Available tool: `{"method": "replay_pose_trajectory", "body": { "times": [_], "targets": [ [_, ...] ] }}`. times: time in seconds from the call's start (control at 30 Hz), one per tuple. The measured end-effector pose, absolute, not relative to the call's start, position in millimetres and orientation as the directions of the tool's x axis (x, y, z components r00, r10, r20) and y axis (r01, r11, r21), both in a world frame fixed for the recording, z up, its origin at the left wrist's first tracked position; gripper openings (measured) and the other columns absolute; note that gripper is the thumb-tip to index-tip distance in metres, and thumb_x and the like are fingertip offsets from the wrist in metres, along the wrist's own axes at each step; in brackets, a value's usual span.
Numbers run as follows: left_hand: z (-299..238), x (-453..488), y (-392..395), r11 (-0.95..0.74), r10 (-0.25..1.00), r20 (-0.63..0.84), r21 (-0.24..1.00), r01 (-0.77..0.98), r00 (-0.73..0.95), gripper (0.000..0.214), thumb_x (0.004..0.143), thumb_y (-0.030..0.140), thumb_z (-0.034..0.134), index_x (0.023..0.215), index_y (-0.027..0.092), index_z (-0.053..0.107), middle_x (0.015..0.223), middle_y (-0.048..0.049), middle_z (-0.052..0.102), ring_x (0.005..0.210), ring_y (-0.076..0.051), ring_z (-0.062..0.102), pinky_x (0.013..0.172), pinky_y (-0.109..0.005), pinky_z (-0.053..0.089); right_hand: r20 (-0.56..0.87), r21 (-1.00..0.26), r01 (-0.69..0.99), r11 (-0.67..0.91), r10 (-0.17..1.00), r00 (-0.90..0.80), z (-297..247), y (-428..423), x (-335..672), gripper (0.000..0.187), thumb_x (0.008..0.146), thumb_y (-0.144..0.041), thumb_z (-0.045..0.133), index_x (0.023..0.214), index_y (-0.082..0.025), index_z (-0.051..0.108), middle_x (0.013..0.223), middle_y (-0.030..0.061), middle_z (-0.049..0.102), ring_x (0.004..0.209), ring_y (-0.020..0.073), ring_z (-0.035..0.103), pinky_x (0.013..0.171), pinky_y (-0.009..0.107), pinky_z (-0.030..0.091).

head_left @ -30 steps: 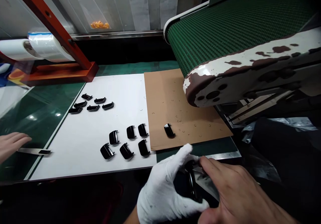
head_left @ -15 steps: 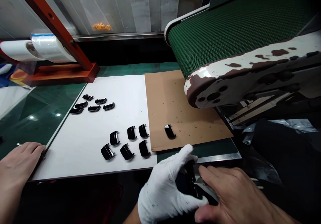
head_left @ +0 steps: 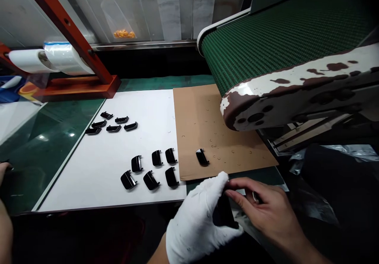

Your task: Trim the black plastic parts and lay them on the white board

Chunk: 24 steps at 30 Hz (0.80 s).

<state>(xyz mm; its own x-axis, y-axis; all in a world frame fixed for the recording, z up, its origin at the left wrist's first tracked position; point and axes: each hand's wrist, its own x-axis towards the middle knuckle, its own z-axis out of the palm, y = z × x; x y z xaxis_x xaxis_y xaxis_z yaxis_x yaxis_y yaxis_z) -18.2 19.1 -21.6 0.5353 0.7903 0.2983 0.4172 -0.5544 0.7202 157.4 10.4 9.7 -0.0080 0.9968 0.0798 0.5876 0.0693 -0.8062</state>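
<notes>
Twelve glossy black clip parts (head_left: 136, 163) lined up on the white sheet (head_left: 154, 106), and one more out on the brown cardboard (head_left: 189, 114)! Down front, the white-gloved left hand (head_left: 201, 220) is clamped around a dark part (head_left: 224, 212), which sits tight in the palm. The bare right hand (head_left: 266, 206) hovers open, its fingertips (head_left: 233, 193) just beside that part, above a silvery plastic film (head_left: 247, 226). Overhead, a green conveyor belt (head_left: 266, 51).

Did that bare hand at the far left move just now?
Yes: the other person's hand has drawn left, away from the white sheet, to the picture's edge.
</notes>
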Motion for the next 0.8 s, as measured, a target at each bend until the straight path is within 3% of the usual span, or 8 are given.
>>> {"method": "replay_pose_trajectory", "body": {
  "times": [0.17, 0.3, 0.47, 0.53, 0.6, 0.7, 0.8],
  "targets": [
    [-19.1, -18.6, 21.9, -0.597, 0.774, 0.348, 0.679, 0.427, 0.529, 0.092, 0.074, 0.036, 0.075, 0.146, 0.02, 0.02, 0.132, -0.016, 0.055, 0.119, -0.03, 0.056, 0.102, -0.041, 0.048, 0.027, -0.855, 0.519, -0.015, 0.997, 0.074, 6.1, 9.6, 158.3, 0.019, 0.081, -0.04, 0.064, 0.076, -0.024, 0.073, 0.074, 0.0026, 0.076, 0.066, 0.0205, 0.07, 0.054, 0.025, 0.054],
    [-16.1, -19.5, 25.6, -0.629, 0.751, 0.399, 0.675, 0.386, 0.526, 0.088, 0.079, 0.038, 0.071, 0.146, 0.019, 0.018, 0.128, -0.0163, 0.058, 0.119, -0.029, 0.056, 0.102, -0.041, 0.046, -0.031, -0.915, 0.39, -0.101, 0.983, 0.18, -2.7, 7.8, 156.9, 0.024, 0.077, -0.043, 0.066, 0.069, -0.021, 0.072, 0.066, 0.0044, 0.074, 0.063, 0.0231, 0.07, 0.051, 0.027, 0.054],
    [-20.0, -22.8, 21.7, -0.637, 0.742, 0.391, 0.664, 0.391, 0.544, 0.088, 0.079, 0.037, 0.07, 0.147, 0.02, 0.016, 0.131, -0.0166, 0.057, 0.121, -0.03, 0.055, 0.102, -0.041, 0.047, -0.104, -0.946, 0.284, -0.154, 0.977, 0.184, -19.6, 5.5, 153.4, 0.022, 0.075, -0.042, 0.069, 0.067, -0.021, 0.072, 0.066, 0.0045, 0.073, 0.067, 0.0231, 0.069, 0.06, 0.029, 0.055],
    [-20.7, -26.3, 21.7, -0.646, 0.732, 0.376, 0.648, 0.403, 0.569, 0.091, 0.078, 0.035, 0.071, 0.147, 0.02, 0.015, 0.133, -0.0171, 0.055, 0.121, -0.031, 0.054, 0.102, -0.042, 0.046, -0.157, -0.957, 0.218, -0.194, 0.972, 0.177, -26.4, 3.9, 153.2, 0.022, 0.074, -0.043, 0.07, 0.071, -0.021, 0.072, 0.069, 0.0045, 0.073, 0.069, 0.0224, 0.067, 0.062, 0.028, 0.054],
    [-18.9, -34.9, 28.9, -0.64, 0.735, 0.347, 0.64, 0.426, 0.583, 0.09, 0.076, 0.032, 0.073, 0.147, 0.02, 0.018, 0.131, -0.016, 0.056, 0.12, -0.03, 0.055, 0.101, -0.041, 0.047, -0.239, -0.964, 0.07, -0.255, 0.954, 0.18, -31.9, 2.3, 153.9, 0.027, 0.074, -0.046, 0.07, 0.086, -0.022, 0.071, 0.069, 0.0022, 0.069, 0.058, 0.0162, 0.061, 0.052, 0.024, 0.05],
    [-12.5, -62.9, 59.8, -0.472, 0.869, 0.197, 0.609, 0.638, 0.455, 0.085, 0.074, 0.029, 0.076, 0.144, 0.023, 0.028, 0.131, -0.0103, 0.057, 0.119, -0.026, 0.056, 0.102, -0.035, 0.046, -0.386, -0.912, -0.206, -0.354, 0.912, 0.14, -37.6, -1.7, 155.4, 0.041, 0.078, -0.053, 0.065, 0.107, -0.025, 0.061, 0.063, -0.004, 0.058, 0.039, 0.0063, 0.039, 0.038, 0.019, 0.034],
    [-10.0, -102.9, 108.7, -0.196, 0.98, 0.063, 0.502, 0.842, 0.19, 0.077, 0.08, 0.029, 0.07, 0.144, 0.023, 0.029, 0.129, -0.0085, 0.059, 0.111, -0.024, 0.062, 0.099, -0.035, 0.048, -0.497, -0.821, -0.379, -0.427, 0.862, 0.105, -45.7, -11.8, 153.3, 0.045, 0.08, -0.059, 0.057, 0.108, -0.024, 0.058, 0.061, -0.0042, 0.053, 0.042, 0.0088, 0.04, 0.042, 0.023, 0.037]
  ]
}}
